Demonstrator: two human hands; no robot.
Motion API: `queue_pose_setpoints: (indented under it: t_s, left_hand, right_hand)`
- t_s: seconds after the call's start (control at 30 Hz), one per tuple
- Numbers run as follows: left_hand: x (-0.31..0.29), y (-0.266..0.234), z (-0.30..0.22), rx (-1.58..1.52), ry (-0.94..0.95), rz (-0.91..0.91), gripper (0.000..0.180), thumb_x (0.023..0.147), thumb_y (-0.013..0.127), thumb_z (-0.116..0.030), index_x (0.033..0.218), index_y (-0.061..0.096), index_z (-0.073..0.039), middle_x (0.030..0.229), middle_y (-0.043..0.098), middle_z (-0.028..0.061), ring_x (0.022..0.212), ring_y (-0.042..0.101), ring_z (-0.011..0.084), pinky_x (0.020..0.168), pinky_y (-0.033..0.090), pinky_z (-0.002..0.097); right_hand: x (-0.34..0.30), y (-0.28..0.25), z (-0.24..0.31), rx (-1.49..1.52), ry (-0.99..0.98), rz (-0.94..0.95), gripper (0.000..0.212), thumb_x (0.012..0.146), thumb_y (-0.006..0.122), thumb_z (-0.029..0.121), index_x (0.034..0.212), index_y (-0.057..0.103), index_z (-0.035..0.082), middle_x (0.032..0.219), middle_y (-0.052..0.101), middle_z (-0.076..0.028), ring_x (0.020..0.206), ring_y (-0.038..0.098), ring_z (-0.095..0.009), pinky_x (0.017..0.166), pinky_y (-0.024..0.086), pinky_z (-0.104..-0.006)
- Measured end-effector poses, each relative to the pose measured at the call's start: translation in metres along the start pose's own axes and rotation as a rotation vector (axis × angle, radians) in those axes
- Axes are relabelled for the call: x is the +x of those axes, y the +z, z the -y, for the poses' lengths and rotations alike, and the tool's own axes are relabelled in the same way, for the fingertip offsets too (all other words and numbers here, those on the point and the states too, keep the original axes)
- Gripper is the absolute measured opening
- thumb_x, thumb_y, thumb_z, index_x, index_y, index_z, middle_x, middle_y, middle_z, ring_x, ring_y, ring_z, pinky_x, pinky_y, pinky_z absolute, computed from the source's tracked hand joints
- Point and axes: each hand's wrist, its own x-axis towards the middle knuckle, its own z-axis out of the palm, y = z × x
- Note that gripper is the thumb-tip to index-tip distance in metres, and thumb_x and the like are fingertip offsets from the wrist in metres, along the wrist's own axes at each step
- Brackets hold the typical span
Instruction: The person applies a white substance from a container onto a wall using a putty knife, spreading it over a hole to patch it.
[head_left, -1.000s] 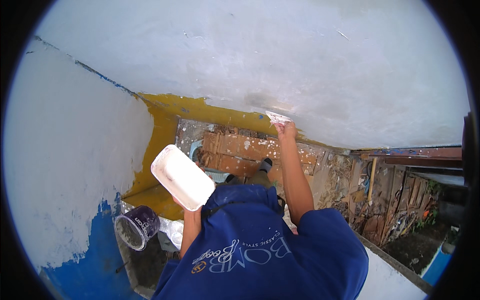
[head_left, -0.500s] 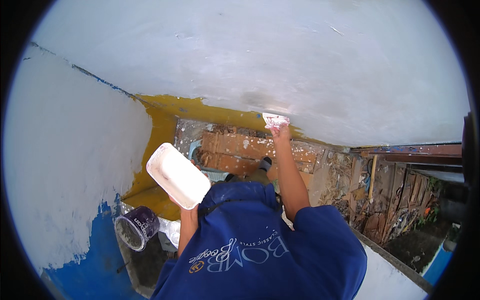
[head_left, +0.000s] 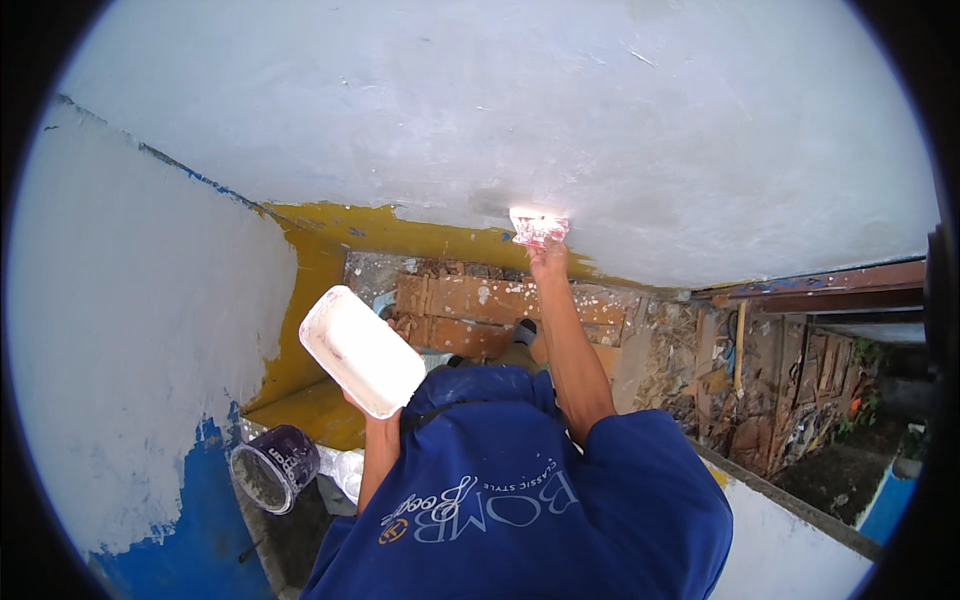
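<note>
My left hand (head_left: 382,426) holds a white rectangular tub (head_left: 326,326) from below, tilted, with its open side facing up. The inside is whitish and overexposed, so I cannot tell how much paste it has. Gripped in my right hand (head_left: 547,260) is a wide putty scraper (head_left: 540,230), red and smeared with white. Its blade lies against the whitish wall (head_left: 620,130), just above a band of bare yellow paint (head_left: 400,234). A grey smudge shows on the wall beside the blade.
At the left, a side wall (head_left: 150,260) is whitish over yellow and blue. A dark bucket (head_left: 275,468) with a pale rim lies below it. Paint-spotted brown boards (head_left: 480,304) are underfoot. Wood scraps and debris (head_left: 680,350) lie to the right, past a low wall (head_left: 790,540).
My right hand has moved the scraper up the wall, away from the yellow band. The left hand keeps the tub in nearly the same place. The view has shifted slightly.
</note>
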Motion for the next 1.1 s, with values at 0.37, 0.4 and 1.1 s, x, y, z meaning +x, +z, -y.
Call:
queue_pose_setpoints:
  t_s: [0.37,0.4,1.1]
  left_hand:
    - [-0.012,-0.014,-0.003,0.002,0.088,-0.031,0.074,0.079,0.061,-0.058,0.139,0.043,-0.019,0.138,0.047,0.0153,0.124,0.046,0.033,0.103,0.032,0.0561]
    - [-0.014,-0.006,-0.002,0.01,0.076,-0.012,0.073,0.079,0.062,-0.058,0.138,0.045,-0.018,0.137,0.048,0.0156,0.123,0.047,0.0332,0.103,0.033,0.0555]
    - [-0.007,-0.005,-0.014,-0.083,0.073,0.0,0.081,0.084,0.048,-0.064,0.147,0.031,-0.015,0.143,0.04,0.0228,0.122,0.049,0.043,0.099,0.036,0.0657]
  right_hand:
    - [-0.074,0.004,0.019,0.07,-0.108,0.179,0.028,0.097,0.035,0.001,0.123,0.042,-0.005,0.123,0.053,-0.019,0.115,0.055,-0.033,0.099,0.049,-0.0514]
    - [-0.059,-0.006,0.006,0.073,-0.109,0.18,0.028,0.097,0.035,0.001,0.123,0.042,-0.005,0.123,0.053,-0.019,0.115,0.055,-0.033,0.099,0.049,-0.0514]
    - [-0.038,0.032,-0.056,0.138,0.057,0.087,0.025,0.098,0.039,0.003,0.121,0.046,0.001,0.122,0.052,-0.015,0.11,0.056,-0.03,0.098,0.049,-0.0483]
